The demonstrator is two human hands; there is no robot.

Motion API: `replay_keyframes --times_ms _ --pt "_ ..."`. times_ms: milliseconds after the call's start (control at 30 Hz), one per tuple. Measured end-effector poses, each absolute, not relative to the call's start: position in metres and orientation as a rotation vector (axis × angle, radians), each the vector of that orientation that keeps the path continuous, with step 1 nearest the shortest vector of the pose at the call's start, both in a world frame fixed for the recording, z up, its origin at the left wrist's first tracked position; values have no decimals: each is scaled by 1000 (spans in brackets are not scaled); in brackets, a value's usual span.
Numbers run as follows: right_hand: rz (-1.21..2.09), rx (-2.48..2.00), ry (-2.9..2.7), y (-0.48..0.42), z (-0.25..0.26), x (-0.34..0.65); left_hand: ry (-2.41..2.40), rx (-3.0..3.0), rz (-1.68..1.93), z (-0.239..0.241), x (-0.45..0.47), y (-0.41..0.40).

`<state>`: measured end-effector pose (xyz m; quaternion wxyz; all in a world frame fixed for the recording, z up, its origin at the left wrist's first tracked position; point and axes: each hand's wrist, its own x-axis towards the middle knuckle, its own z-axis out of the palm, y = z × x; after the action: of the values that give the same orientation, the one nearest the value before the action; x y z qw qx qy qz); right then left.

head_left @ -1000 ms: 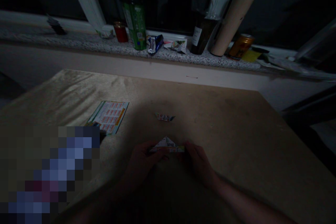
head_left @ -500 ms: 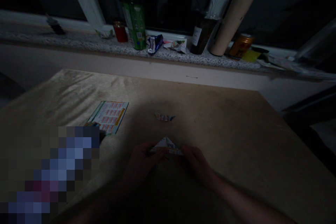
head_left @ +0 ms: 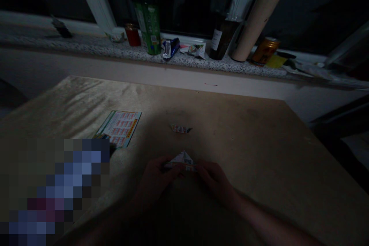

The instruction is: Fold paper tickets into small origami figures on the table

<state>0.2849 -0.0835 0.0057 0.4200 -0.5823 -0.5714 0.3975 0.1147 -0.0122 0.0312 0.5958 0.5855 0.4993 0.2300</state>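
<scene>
As fingers [head_left: 175,170] hold paper [head_left: 183,158], scrap [head_left: 180,128] beyond

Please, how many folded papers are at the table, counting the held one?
2: one folded paper between left hand and right hand, and a small one beyond it on the table. Blurring may hide others.

Green cup [head_left: 150,25], pale flask [head_left: 259,19], orange can [head_left: 264,50] on windowsill [head_left: 89,42]

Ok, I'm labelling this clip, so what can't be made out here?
In the head view:
- Parts of the folded paper: covered by the left hand and right hand.
- Text on the printed sheet: too small; its near-left part is pixelated over.
- Lettering on the small paper piece: too small and dim.
</scene>
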Motion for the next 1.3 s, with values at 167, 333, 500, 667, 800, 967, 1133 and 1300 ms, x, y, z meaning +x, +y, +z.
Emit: replay_keyframes --times_ms 167,333,500,667,800,967,1133,1300 --pt "964 -1487 -1449 -83 2 283 1150 1339 508 29 114 -12" --pt "952 -1442 -1505 -82 0 283 1139 1435 477 27 113 -14" --pt "991 -1394 -1493 -81 -1 284 1126 1450 456 26 114 -14" --pt "1002 -1391 -1473 -82 -4 285 1124 1441 442 26 114 -13" --pt "1059 -1382 -1406 -83 -5 285 1100 1422 428 27 115 -13" --pt "1102 -1380 -1406 -82 0 286 1152 1471 403 28 114 -14" --pt "1110 -1373 -1432 -82 0 288 1122 1508 377 24 113 -14" --pt "1092 -1379 -1482 -82 -2 290 1151 1530 374 23 114 -14"
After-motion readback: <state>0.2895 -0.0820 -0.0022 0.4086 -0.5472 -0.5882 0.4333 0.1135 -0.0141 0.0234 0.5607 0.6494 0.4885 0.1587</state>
